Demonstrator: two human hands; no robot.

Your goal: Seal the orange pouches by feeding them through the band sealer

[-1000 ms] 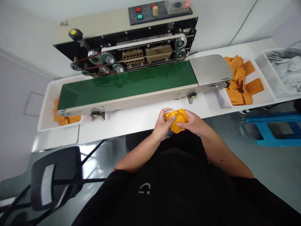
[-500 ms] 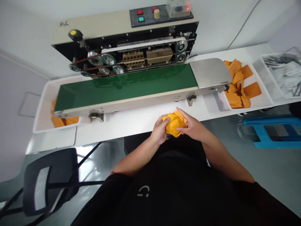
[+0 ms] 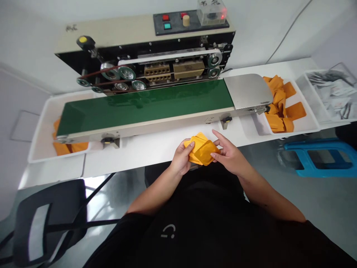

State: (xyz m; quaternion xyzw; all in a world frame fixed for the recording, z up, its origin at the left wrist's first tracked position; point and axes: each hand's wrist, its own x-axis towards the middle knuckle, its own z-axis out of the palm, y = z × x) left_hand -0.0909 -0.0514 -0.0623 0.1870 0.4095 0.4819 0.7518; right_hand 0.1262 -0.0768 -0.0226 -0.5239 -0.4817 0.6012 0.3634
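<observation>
The left hand (image 3: pixel 182 159) pinches a small stack of orange pouches (image 3: pixel 198 149) just over the worktop (image 3: pixel 139 156). The right hand (image 3: pixel 227 156) has its fingers (image 3: pixel 219 138) spread, tips at the top pouch's edge. They look light, floppy and slick (edges suit gripping; the count stays hidden).

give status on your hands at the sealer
Left hand gripping orange sachets. Right hand fingertips on the top sachet. Band sealer conveyor just ahead, not touching.
</observation>
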